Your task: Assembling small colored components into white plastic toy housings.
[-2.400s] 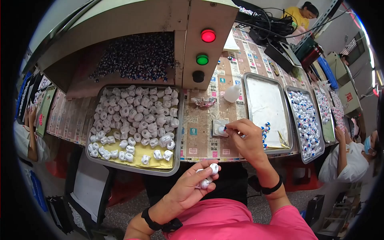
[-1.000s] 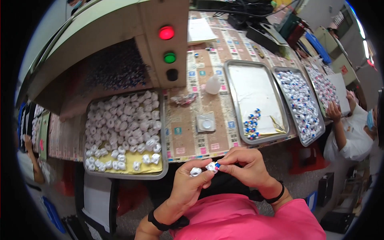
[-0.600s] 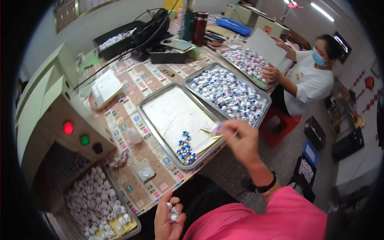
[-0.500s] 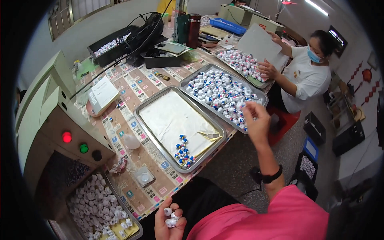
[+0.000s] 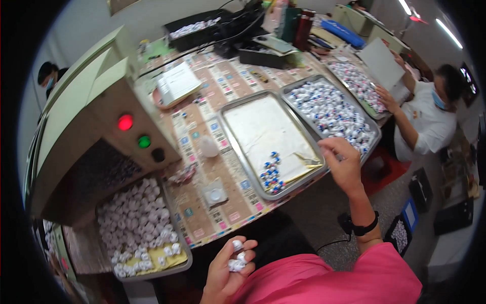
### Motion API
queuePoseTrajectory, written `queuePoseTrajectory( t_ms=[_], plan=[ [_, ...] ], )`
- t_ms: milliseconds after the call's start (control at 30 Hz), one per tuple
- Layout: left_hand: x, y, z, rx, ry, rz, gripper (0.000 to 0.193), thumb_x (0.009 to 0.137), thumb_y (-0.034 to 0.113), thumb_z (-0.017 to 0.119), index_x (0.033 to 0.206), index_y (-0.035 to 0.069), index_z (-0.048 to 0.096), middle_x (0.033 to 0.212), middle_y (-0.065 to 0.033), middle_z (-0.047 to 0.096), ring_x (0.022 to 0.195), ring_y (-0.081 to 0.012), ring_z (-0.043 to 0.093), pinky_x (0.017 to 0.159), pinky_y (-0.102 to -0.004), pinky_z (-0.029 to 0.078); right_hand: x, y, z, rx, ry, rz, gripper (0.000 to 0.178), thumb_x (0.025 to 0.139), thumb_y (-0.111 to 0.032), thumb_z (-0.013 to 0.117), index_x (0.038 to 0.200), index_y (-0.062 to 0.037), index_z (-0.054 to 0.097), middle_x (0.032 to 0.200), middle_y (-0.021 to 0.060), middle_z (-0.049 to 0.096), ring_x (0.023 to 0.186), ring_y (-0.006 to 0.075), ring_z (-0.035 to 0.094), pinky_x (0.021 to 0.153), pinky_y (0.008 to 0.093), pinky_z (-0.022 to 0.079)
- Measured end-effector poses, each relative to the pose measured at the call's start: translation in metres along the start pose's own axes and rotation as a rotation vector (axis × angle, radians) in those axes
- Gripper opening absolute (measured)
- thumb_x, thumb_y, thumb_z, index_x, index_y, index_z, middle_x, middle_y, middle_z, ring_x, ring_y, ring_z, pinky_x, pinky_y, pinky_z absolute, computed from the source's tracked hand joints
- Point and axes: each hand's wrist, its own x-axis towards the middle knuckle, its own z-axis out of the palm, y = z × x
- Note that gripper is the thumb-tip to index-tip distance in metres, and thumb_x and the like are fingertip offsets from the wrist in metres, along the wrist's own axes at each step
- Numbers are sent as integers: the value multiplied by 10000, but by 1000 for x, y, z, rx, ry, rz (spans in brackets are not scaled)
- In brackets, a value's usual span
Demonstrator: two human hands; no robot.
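The left hand (image 5: 228, 268) curls its fingers around a few white pieces (image 5: 237, 264) just off the near edge of the table (image 5: 195, 205), to the right of the steel tray (image 5: 188, 253) heaped with similar ones. The right hand (image 5: 341, 158) hangs near the near ends of the paper-lined tray (image 5: 260, 124) and the tray of blue-and-white pieces (image 5: 329, 112), its fingers bent, and whether they grip anything I cannot tell. Blue beads (image 5: 272, 175) cluster in the paper-lined tray's near left part.
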Motion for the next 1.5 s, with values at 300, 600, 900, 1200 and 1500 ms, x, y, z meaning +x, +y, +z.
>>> queuePoseTrajectory(
  t_ms=[300,600,900,1200,1500],
  plan=[
    [-26,4,-16,-12,-23,143,350,952,167,549,1257,-2,516,1103,-125,595,887,-172,538,617,-248,425,23,-32,83,-125,-407,-195,120,800,-20,597,875,-39,688,922,110,642,922,312,590,793,402,476],
    [-31,10,-22,-1,56,142,336,936,86,557,1261,10,510,1137,-132,581,888,-175,562,629,-244,443,33,-13,102,-130,-602,-67,156,787,-40,590,900,-49,698,861,147,625,845,332,608,776,386,481],
    [-28,19,-11,-76,5,236,336,964,153,530,1276,26,519,1168,-124,571,876,-184,565,645,-246,456,33,-26,106,-7,-445,17,168,796,-32,627,952,-26,691,899,150,664,735,238,649,698,311,513],
    [-28,18,-17,-16,49,240,396,920,47,563,1306,33,475,1156,-110,572,1060,-219,585,722,-270,494,-15,-108,107,539,-754,145,148,830,-8,661,975,9,684,932,54,630,817,91,612,680,211,483],
    [-29,17,-21,-128,-87,188,383,929,57,570,1303,40,485,1139,-86,585,1016,-150,589,753,-243,498,-21,-118,152,316,-626,-172,122,786,-41,680,905,-28,706,878,112,676,789,249,650,682,306,518]
  ],
)
